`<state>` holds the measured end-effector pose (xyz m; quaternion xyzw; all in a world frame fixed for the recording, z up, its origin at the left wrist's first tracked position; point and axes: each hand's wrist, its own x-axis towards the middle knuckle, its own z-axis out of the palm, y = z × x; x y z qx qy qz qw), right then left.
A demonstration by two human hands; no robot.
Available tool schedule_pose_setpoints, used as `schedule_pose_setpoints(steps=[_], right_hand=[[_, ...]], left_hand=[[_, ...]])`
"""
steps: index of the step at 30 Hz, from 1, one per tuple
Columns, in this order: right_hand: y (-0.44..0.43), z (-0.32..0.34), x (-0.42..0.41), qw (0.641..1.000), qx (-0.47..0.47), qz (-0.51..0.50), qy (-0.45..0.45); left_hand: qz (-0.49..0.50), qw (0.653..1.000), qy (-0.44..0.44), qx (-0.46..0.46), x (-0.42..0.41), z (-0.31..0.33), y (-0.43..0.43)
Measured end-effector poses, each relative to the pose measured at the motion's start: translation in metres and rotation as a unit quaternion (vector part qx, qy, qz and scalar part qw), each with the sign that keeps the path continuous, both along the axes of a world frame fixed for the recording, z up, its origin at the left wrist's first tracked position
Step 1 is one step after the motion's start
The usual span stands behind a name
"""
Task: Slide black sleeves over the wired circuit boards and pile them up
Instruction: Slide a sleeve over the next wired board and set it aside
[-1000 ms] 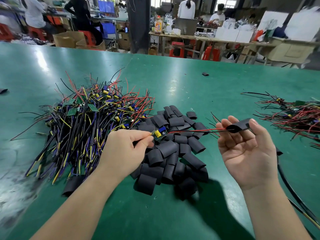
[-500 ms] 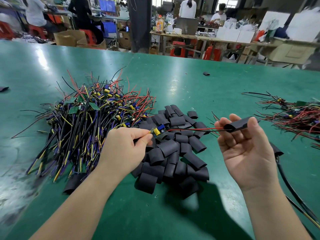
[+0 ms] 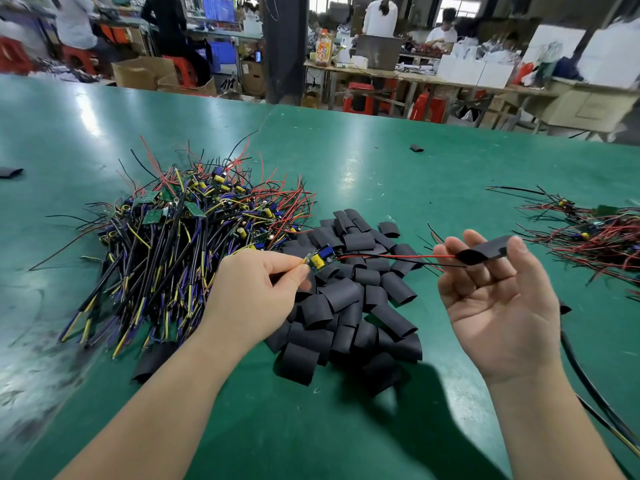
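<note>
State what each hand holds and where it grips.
Left hand pinches the small wired circuit board at its near end. Right hand holds a black tubular sleeve between thumb and fingers.

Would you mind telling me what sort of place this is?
Probably an electronics assembly workshop: a heap of wired circuit boards and black sleeves lies on a green worktable, with stools and people at benches behind.

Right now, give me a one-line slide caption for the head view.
Left hand pinches a wired circuit board while right hand holds a black sleeve at its wire ends.
</note>
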<state>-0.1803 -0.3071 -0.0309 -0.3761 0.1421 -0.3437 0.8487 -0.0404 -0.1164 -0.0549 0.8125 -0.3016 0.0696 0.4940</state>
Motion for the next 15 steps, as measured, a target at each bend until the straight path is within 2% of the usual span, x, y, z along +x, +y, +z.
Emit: schedule_pose_setpoints(steps=[6, 15], right_hand=[[0.0015, 0.0027, -0.0022, 1.000, 0.005, 0.003, -0.003], [0.0067, 0.0029, -0.0014, 0.994, 0.061, 0.043, -0.081]], left_hand=[[0.000, 1.000, 0.030, 0.000, 0.0002, -0.0001, 0.0000], [-0.001, 0.998, 0.059, -0.014, -0.0015, -0.0003, -0.0015]])
